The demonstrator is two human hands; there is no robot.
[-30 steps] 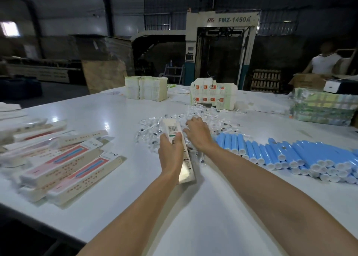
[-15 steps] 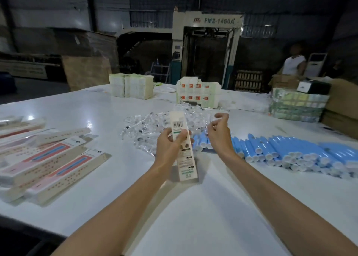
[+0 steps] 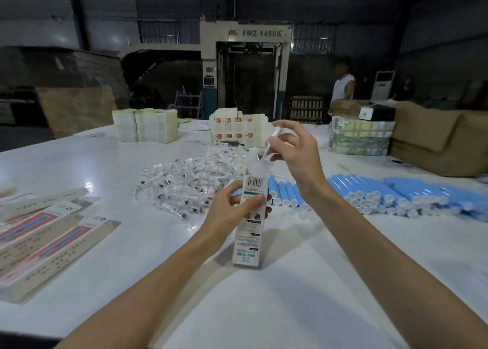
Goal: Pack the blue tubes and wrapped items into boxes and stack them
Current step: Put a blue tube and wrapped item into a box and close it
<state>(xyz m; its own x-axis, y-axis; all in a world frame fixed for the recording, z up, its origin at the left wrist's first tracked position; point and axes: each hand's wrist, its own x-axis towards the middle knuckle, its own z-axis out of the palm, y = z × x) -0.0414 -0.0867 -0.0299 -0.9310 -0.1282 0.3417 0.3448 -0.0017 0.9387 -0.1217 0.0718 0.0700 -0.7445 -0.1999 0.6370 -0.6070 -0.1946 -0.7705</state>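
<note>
Head view: a packer's left hand (image 3: 232, 211) grips a tall, narrow box (image 3: 249, 232) around its upper half, holding it upright with its top flap open; whether its foot rests on the white desk (image 3: 264, 309) cannot be told. The right hand (image 3: 293, 150) pinches one clear wrapped item (image 3: 272, 140) by its upper end, the lower end at the box mouth. The loose heap of wrapped items (image 3: 184, 182) lies just behind the box; blue tubes (image 3: 383, 192) lie in rows to the right; flat boxes (image 3: 47, 240) lie on the left.

The box looks like thin card, light and easily crushed, so it is best held by its narrow sides, lightly. The film wrap is probably slick and the item nearly weightless; a fingertip pinch at one end should do. The tubes would likely roll, and are best taken across the middle.
</note>
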